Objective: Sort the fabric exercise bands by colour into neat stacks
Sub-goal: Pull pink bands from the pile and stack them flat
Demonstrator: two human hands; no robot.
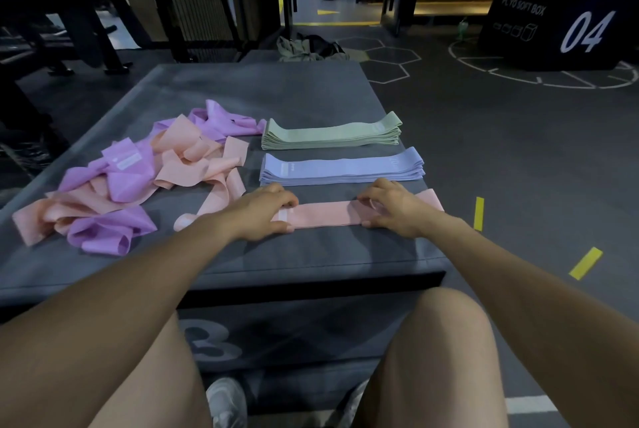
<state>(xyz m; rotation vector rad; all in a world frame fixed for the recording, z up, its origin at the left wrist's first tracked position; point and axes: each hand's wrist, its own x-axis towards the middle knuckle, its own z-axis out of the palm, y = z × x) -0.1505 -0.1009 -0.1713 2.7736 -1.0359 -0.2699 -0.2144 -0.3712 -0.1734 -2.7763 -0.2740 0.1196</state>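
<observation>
Now both hands pinch peach band (325, 214) flat: left hand (268, 211), right hand (392, 208); far box (553, 19) reads "PLYO SOFT BOX 04".

Loose band pile (131, 178) left; two stacks (340, 168) right, atop box (242, 92).

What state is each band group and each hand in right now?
Green stack: flat, neat, farthest row.
Blue stack: flat, neat, middle row.
Peach band: single, laid flat in the nearest row, held at both ends.
Mixed pile: purple and peach bands tangled, unsorted.
Left hand: fingers curled on the peach band's left end.
Right hand: fingers curled on its right end.
</observation>
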